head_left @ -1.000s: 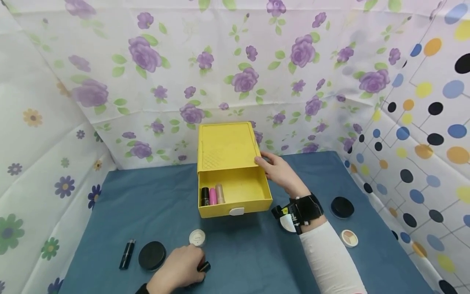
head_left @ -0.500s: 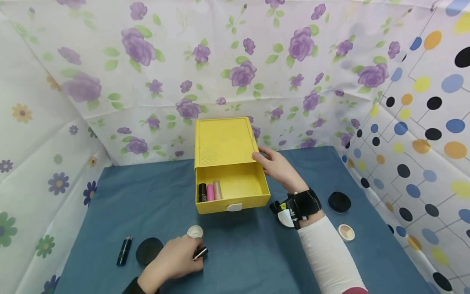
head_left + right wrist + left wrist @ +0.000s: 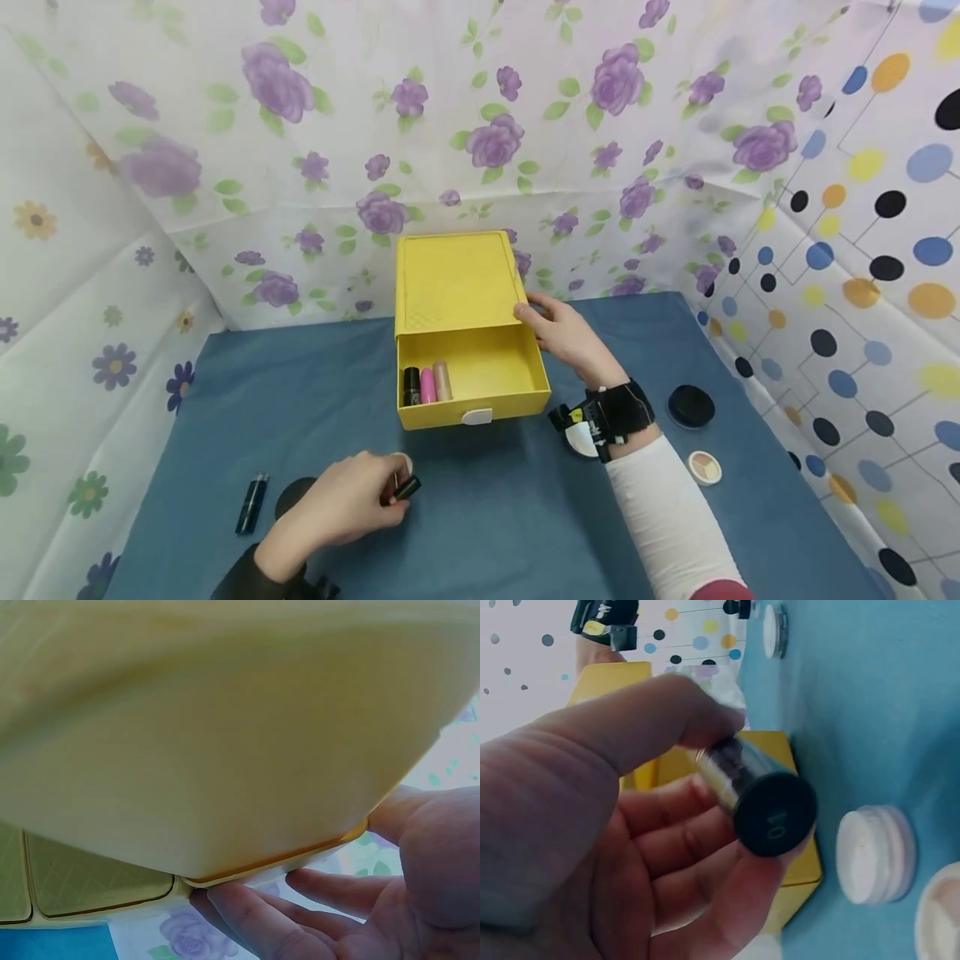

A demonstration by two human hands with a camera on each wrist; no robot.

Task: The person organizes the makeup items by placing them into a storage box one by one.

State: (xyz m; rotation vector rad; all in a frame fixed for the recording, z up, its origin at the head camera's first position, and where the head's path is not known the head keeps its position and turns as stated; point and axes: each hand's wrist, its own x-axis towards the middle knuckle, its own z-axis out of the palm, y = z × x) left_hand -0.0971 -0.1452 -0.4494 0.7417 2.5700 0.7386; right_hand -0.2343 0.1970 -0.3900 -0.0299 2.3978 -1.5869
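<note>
My left hand [image 3: 345, 500] grips a dark lipstick tube [image 3: 407, 487] above the cloth, left of centre; its black end [image 3: 775, 815] reads "01" in the left wrist view. Beneath that hand, a small white jar [image 3: 874, 855] stands on the cloth, mostly hidden in the head view. A yellow drawer box [image 3: 459, 279] has its drawer [image 3: 517, 403] pulled out. A black tube [image 3: 412, 386], a pink tube [image 3: 427, 386] and a beige tube [image 3: 442, 381] line the drawer's left side. My right hand [image 3: 562, 337] holds the box's right side between thumb and fingers.
Left on the blue cloth [image 3: 315, 400] lie a black tube [image 3: 252, 503] and a black round compact [image 3: 291, 495], partly covered by my hand. Rightward are another black compact [image 3: 691, 406], a small round palette [image 3: 704, 468] and a white round item [image 3: 581, 438] behind my wrist. Patterned sheets surround the cloth.
My left hand has risen from the cloth with the lipstick tube, now partly covering the jar and the left compact. The right hand stays on the box.
</note>
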